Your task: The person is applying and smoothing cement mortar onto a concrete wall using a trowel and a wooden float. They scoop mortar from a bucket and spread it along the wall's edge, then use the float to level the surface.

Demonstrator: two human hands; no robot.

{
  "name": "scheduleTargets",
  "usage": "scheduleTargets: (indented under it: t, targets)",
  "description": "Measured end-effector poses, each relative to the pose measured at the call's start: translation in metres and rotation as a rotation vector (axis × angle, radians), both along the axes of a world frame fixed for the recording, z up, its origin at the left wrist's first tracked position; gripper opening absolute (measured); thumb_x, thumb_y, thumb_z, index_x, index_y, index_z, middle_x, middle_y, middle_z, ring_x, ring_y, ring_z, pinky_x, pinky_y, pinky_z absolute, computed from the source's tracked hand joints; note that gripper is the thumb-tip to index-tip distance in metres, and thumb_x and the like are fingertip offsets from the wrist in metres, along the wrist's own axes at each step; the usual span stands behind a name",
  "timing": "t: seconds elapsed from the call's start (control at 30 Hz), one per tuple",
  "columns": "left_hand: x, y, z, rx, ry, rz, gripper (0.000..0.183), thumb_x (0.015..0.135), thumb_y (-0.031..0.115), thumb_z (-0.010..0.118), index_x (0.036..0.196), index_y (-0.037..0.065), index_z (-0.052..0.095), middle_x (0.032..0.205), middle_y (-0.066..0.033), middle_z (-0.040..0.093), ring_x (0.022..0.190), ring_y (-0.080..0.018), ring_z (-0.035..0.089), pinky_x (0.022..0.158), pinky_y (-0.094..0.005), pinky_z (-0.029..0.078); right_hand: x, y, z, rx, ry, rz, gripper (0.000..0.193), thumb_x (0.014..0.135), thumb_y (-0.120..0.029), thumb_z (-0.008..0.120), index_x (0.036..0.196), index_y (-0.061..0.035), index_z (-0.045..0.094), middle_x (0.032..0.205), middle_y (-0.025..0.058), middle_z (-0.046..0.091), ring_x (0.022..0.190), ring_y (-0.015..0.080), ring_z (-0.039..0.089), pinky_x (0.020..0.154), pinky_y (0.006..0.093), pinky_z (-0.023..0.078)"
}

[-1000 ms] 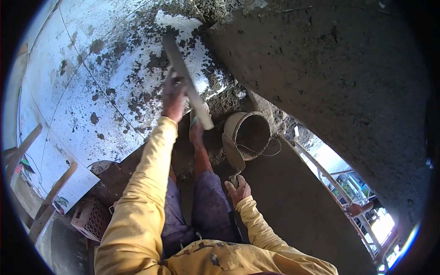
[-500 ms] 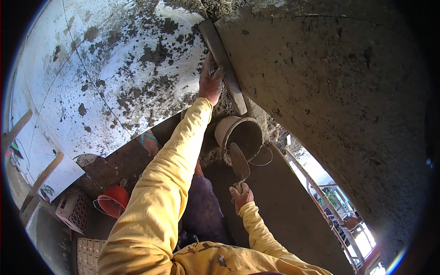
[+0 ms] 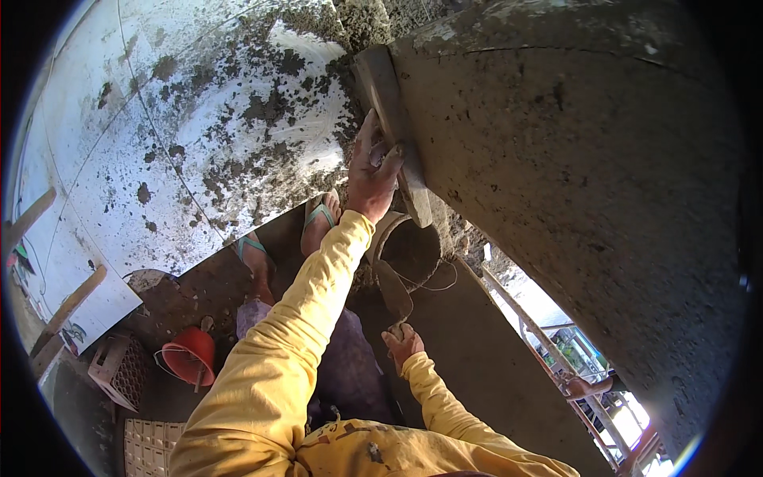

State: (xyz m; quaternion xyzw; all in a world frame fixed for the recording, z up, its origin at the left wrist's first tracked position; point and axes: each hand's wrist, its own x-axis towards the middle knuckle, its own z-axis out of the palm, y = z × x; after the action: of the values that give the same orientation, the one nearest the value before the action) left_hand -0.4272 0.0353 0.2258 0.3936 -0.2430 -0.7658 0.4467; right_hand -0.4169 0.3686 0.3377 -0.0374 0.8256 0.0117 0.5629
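Note:
My left hand [image 3: 373, 179] is closed round the grip of a long wooden plastering float [image 3: 404, 147]. The float's face lies along the plastered wall [image 3: 548, 151], and its near end reaches just above a mortar-crusted bucket [image 3: 419, 248]. Lower down, my right hand [image 3: 403, 345] grips a pointing trowel [image 3: 393, 291] by its handle. The trowel's blade points away from me, its tip at the bucket's near left rim. Mortar coats the blade; how full the bucket is, I cannot tell.
White sheets [image 3: 191, 135] spattered with mortar cover the left side. Sandalled feet [image 3: 318, 221] stand at their edge. A red bucket [image 3: 191, 355], a plastic crate [image 3: 118, 370] and wooden poles [image 3: 71, 306] are at lower left. Another person's hand [image 3: 584, 388] shows by scaffold poles at right.
My left hand and the float have come toward me along the wall, the float's near end now overlapping the bucket's top. The trowel has shifted slightly left and nearer. The view has moved a little.

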Motion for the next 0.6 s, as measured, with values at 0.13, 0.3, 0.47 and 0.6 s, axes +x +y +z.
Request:
scheduleTargets:
  t: [0.13, 0.3, 0.47, 0.6]
  targets:
    - [0.002, 0.003, 0.018, -0.033, 0.017, -0.001, 0.072, 0.094, 0.006, 0.065, 0.155, 0.007, 0.026, 0.143, -0.0102, 0.044, 0.128, -0.023, 0.05, 0.107, -0.0347, 0.043, 0.0, 0.006, 0.004, 0.004, 0.005, 0.033, 0.036, 0.086, -0.033, 0.069, 0.101, -0.0009, 0.063, 0.08, 0.0104, 0.064, 0.062, 0.0182, 0.063, 0.056, 0.0332, 0.053]
    - [0.003, 0.005, 0.043, -0.013, 0.05, -0.004, 0.073, 0.096, 0.008, 0.064, 0.156, 0.006, 0.023, 0.145, -0.0106, 0.043, 0.127, -0.0223, 0.05, 0.107, -0.0342, 0.043, 0.006, 0.009, 0.009, 0.029, 0.006, -0.013, 0.039, 0.086, -0.036, 0.069, 0.101, -0.0007, 0.062, 0.084, 0.0137, 0.065, 0.067, 0.0234, 0.065, 0.062, 0.0362, 0.054]
    - [0.003, 0.014, 0.067, -0.091, -0.06, -0.032, 0.072, 0.095, 0.003, 0.061, 0.156, 0.005, 0.023, 0.139, -0.0107, 0.048, 0.119, -0.0183, 0.052, 0.102, -0.0298, 0.044, 0.01, 0.016, 0.006, -0.031, 0.005, 0.049, 0.036, 0.087, -0.033, 0.069, 0.099, -0.0005, 0.062, 0.081, 0.0104, 0.064, 0.062, 0.0189, 0.063, 0.057, 0.034, 0.052]
    - [0.007, 0.021, 0.096, -0.262, -0.298, -0.153, 0.074, 0.095, 0.0, 0.058, 0.157, 0.004, 0.018, 0.136, -0.0118, 0.051, 0.119, -0.0167, 0.054, 0.097, -0.0293, 0.048, 0.013, -0.001, 0.018, 0.0, -0.015, 0.022, 0.035, 0.087, -0.032, 0.068, 0.102, -0.0002, 0.063, 0.082, 0.0108, 0.064, 0.062, 0.019, 0.063, 0.058, 0.0339, 0.052]
